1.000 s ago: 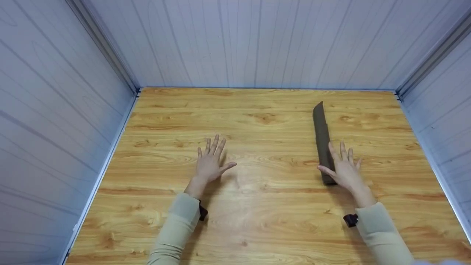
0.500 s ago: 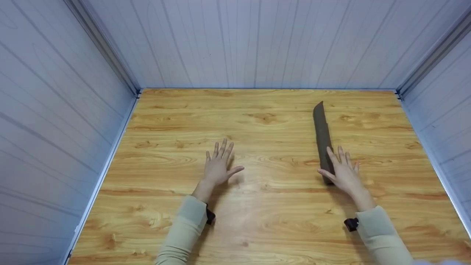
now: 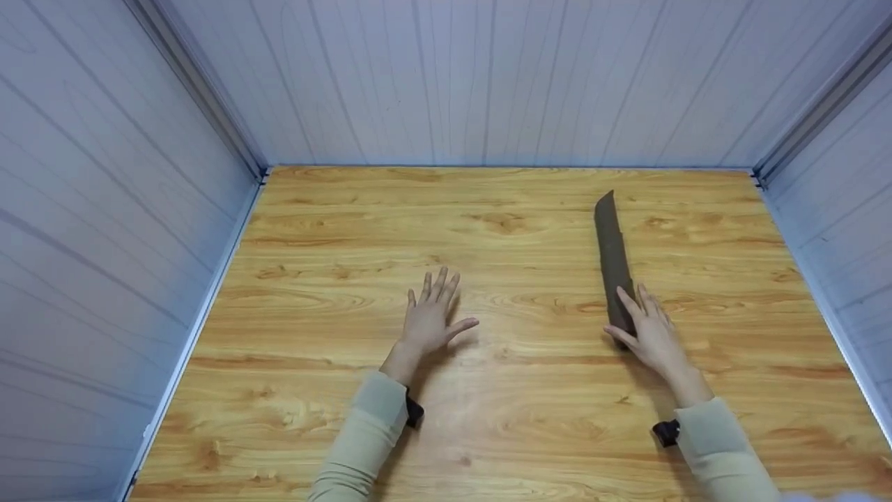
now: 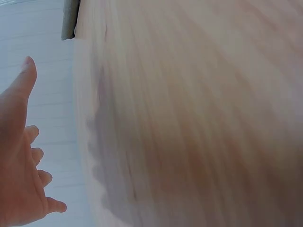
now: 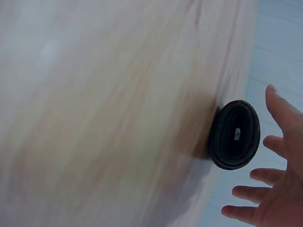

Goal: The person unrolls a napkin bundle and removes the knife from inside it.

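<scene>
Fingers (image 5: 251, 194) apart, right hand (image 3: 657, 340) above roll (image 3: 612, 251)

Left hand (image 3: 428, 326) and right hand (image 3: 656, 341), fingers spread
The left thumb (image 3: 463, 326) juts toward the right hand, the right thumb (image 3: 620, 336) toward the left; sleeved forearms (image 3: 359, 443) slant back behind them.

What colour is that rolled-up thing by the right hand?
The roll is a dark greyish brown; it shows best in the head view.
</scene>
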`<state>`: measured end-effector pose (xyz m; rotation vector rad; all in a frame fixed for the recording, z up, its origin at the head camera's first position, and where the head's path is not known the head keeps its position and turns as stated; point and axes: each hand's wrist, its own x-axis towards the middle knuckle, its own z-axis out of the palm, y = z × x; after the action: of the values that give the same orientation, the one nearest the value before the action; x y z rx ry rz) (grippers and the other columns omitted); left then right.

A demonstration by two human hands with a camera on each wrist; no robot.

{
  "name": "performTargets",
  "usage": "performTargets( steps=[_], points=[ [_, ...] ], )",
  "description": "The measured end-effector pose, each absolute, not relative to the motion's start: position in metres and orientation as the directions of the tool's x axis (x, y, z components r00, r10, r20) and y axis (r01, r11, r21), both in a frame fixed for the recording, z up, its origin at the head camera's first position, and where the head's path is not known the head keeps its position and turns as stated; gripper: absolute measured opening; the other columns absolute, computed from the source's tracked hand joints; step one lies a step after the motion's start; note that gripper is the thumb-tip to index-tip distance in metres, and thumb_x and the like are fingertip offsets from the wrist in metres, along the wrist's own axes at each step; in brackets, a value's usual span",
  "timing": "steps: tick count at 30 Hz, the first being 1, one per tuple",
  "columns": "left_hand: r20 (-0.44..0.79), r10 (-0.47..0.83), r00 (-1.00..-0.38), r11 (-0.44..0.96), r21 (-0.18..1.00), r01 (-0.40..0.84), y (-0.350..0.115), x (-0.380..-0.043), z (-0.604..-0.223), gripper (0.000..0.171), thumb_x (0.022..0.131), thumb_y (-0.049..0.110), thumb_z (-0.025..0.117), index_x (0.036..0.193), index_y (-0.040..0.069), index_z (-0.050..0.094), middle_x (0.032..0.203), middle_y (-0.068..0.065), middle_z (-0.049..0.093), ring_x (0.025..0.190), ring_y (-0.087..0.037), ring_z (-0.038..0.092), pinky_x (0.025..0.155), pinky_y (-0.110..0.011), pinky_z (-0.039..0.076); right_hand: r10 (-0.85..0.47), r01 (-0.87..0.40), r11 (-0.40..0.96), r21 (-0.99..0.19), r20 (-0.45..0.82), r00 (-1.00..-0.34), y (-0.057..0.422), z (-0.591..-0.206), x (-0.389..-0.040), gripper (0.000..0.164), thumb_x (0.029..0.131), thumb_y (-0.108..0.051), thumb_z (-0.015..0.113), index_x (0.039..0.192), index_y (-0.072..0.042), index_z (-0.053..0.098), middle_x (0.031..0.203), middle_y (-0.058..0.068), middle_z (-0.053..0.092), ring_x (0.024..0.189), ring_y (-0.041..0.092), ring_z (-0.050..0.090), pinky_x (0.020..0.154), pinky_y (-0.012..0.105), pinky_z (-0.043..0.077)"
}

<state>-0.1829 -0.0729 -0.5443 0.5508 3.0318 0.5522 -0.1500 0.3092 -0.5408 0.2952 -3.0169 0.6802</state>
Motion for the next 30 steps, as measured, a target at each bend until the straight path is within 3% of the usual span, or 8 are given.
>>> performTargets(
  steps=[11,30],
  points=[
    [0.028,0.362,-0.932,0.861,0.372,0.346,-0.059,-0.181,-0.549,0.087,0.078,0.066,0.043,0.144,0.018,0.012,0.149,-0.004,0.004,0.133,-0.032,0.004,0.099,-0.059,0.009,-0.185,-0.222,0.854,-0.472,0.123,-0.975,0.312,-0.545,-0.150,0.066,0.080,-0.025,0.066,0.136,-0.006,0.036,0.137,0.030,0.022,0.116,0.053,0.027,0.085,0.062,0.030],
    [0.022,0.415,-0.910,0.840,0.376,0.392,-0.035,-0.180,-0.554,0.086,0.078,0.066,0.042,0.144,0.018,0.012,0.148,-0.007,0.006,0.133,-0.032,0.005,0.098,-0.060,0.011,-0.146,-0.187,0.833,-0.521,0.120,-0.982,0.312,-0.545,-0.151,0.057,0.079,-0.018,0.067,0.128,0.000,0.045,0.127,0.032,0.035,0.109,0.050,0.038,0.084,0.057,0.035]
  ],
)
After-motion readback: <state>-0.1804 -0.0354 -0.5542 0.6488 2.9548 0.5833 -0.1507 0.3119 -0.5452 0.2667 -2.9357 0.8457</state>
